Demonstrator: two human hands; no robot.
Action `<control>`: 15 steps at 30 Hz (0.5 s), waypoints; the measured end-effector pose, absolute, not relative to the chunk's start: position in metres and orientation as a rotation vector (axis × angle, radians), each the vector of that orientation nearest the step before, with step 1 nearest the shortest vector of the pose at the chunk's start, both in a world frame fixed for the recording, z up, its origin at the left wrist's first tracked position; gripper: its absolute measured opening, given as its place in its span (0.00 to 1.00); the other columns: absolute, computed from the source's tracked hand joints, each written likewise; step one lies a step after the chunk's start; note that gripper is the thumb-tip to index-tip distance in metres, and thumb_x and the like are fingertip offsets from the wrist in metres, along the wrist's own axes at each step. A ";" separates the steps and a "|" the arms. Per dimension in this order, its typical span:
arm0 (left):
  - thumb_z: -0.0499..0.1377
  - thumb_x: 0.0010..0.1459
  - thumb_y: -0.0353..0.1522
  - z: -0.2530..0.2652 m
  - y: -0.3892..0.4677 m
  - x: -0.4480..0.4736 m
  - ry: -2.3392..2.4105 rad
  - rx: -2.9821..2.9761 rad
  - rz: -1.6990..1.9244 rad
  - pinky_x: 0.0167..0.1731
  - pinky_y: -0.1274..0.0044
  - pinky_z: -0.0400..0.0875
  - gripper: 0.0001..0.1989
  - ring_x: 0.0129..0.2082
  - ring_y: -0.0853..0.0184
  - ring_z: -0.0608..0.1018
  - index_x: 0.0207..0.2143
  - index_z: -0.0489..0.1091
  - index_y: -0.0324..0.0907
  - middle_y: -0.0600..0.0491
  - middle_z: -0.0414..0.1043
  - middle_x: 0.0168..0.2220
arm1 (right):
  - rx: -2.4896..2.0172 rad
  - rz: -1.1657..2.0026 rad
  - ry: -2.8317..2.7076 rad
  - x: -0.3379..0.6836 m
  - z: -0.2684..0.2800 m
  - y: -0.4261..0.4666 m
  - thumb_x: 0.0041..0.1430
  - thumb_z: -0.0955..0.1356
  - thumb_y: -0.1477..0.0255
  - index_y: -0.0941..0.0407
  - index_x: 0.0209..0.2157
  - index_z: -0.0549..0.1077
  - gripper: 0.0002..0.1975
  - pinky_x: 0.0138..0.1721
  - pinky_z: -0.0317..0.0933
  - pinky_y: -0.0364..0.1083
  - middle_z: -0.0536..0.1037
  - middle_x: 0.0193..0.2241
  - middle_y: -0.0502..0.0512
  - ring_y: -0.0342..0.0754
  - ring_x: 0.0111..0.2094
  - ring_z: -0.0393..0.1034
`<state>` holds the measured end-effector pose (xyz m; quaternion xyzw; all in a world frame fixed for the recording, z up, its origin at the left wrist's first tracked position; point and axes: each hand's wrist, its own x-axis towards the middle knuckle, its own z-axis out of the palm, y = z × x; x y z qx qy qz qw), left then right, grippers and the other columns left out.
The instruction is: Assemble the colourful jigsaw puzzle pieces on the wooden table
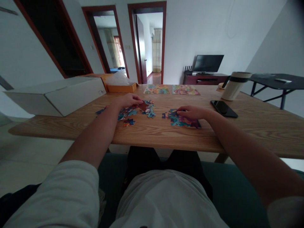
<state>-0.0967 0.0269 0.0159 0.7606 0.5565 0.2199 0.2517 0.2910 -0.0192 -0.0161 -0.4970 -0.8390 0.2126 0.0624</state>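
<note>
Sat at a wooden table point(152, 139) in a pale shirt point(168, 196). Rested the right hand point(190, 112) with bent fingers on the partly joined puzzle point(181, 122) near the front edge; could not tell any grip there. Pinched a reddish-brown piece point(143, 106) in the left hand point(129, 100), among the loose puzzle pieces point(150, 112). Had a black phone point(224, 109) lying to the right, a long white box point(76, 95) to the left. Saw, farther back, an upright mug point(234, 87), an orange box point(121, 88), two colourful sheets point(156, 89), then a television point(208, 63).
</note>
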 end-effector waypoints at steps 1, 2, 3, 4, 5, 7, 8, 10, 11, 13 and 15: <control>0.67 0.52 0.45 0.016 0.026 -0.096 1.513 2.062 0.599 0.28 0.76 0.70 0.21 0.27 0.67 0.77 0.43 0.81 0.42 0.50 0.81 0.33 | -1.506 0.651 -2.532 0.291 -0.016 -0.019 0.64 0.61 0.42 0.54 0.54 0.75 0.33 0.36 0.68 0.46 0.83 0.40 0.59 0.51 0.34 0.77; 0.68 0.52 0.45 0.015 0.026 -0.095 1.501 2.042 0.600 0.29 0.76 0.71 0.22 0.29 0.66 0.78 0.45 0.81 0.43 0.49 0.82 0.34 | -1.499 0.647 -2.533 0.291 -0.016 -0.019 0.64 0.61 0.43 0.53 0.54 0.75 0.32 0.38 0.68 0.47 0.83 0.41 0.59 0.52 0.36 0.77; 0.68 0.52 0.45 0.015 0.026 -0.095 1.474 2.014 0.596 0.32 0.75 0.73 0.24 0.31 0.65 0.80 0.49 0.80 0.44 0.49 0.82 0.37 | -1.481 0.629 -2.537 0.291 -0.016 -0.018 0.65 0.62 0.44 0.53 0.53 0.75 0.31 0.40 0.69 0.48 0.83 0.43 0.59 0.53 0.38 0.77; 0.69 0.51 0.44 0.015 0.027 -0.096 1.441 1.988 0.592 0.34 0.74 0.74 0.27 0.34 0.64 0.81 0.53 0.78 0.46 0.49 0.83 0.41 | -1.457 0.603 -2.544 0.291 -0.016 -0.018 0.65 0.62 0.45 0.53 0.53 0.76 0.30 0.43 0.69 0.49 0.83 0.45 0.60 0.54 0.41 0.77; 0.70 0.50 0.43 0.015 0.027 -0.098 1.414 1.975 0.587 0.38 0.74 0.75 0.30 0.37 0.63 0.82 0.57 0.75 0.47 0.48 0.82 0.44 | -1.435 0.579 -2.552 0.291 -0.017 -0.017 0.65 0.63 0.46 0.52 0.52 0.77 0.29 0.46 0.68 0.50 0.82 0.47 0.60 0.56 0.44 0.76; 0.71 0.49 0.41 0.017 0.031 -0.105 1.436 2.017 0.585 0.44 0.73 0.74 0.36 0.44 0.61 0.82 0.61 0.71 0.48 0.48 0.80 0.50 | -1.423 0.573 -2.556 0.292 -0.018 -0.015 0.65 0.63 0.46 0.51 0.52 0.77 0.28 0.49 0.67 0.52 0.81 0.49 0.60 0.57 0.46 0.75; 0.70 0.49 0.40 0.019 0.034 -0.112 1.503 2.062 0.583 0.46 0.74 0.73 0.37 0.46 0.60 0.81 0.62 0.70 0.47 0.47 0.80 0.52 | -1.432 0.596 -2.552 0.293 -0.018 -0.014 0.65 0.62 0.46 0.51 0.53 0.77 0.29 0.49 0.68 0.52 0.82 0.49 0.59 0.57 0.46 0.75; 0.70 0.48 0.40 0.023 0.038 -0.127 1.720 2.135 0.545 0.48 0.75 0.72 0.36 0.49 0.59 0.81 0.61 0.72 0.44 0.46 0.79 0.52 | -1.445 0.637 -2.546 0.294 -0.019 -0.013 0.65 0.62 0.45 0.51 0.55 0.76 0.30 0.48 0.68 0.52 0.82 0.48 0.59 0.57 0.46 0.76; 0.69 0.48 0.40 0.025 0.040 -0.136 1.843 2.144 0.507 0.48 0.75 0.71 0.35 0.49 0.58 0.80 0.59 0.74 0.44 0.46 0.79 0.52 | -1.447 0.643 -2.546 0.294 -0.019 -0.012 0.65 0.62 0.45 0.51 0.55 0.75 0.30 0.47 0.69 0.51 0.82 0.48 0.59 0.57 0.46 0.76; 0.70 0.44 0.42 0.029 0.042 -0.152 2.026 2.097 0.379 0.46 0.75 0.71 0.32 0.48 0.56 0.80 0.53 0.78 0.46 0.48 0.80 0.49 | -1.446 0.638 -2.554 0.294 -0.019 -0.012 0.65 0.62 0.45 0.51 0.55 0.75 0.30 0.46 0.69 0.51 0.82 0.47 0.59 0.56 0.44 0.76; 0.72 0.39 0.45 0.032 0.041 -0.164 2.074 2.002 0.210 0.42 0.75 0.72 0.29 0.44 0.55 0.80 0.46 0.81 0.47 0.48 0.82 0.44 | -1.437 0.620 -2.563 0.294 -0.019 -0.012 0.65 0.62 0.45 0.51 0.54 0.76 0.30 0.45 0.69 0.50 0.82 0.47 0.59 0.56 0.43 0.76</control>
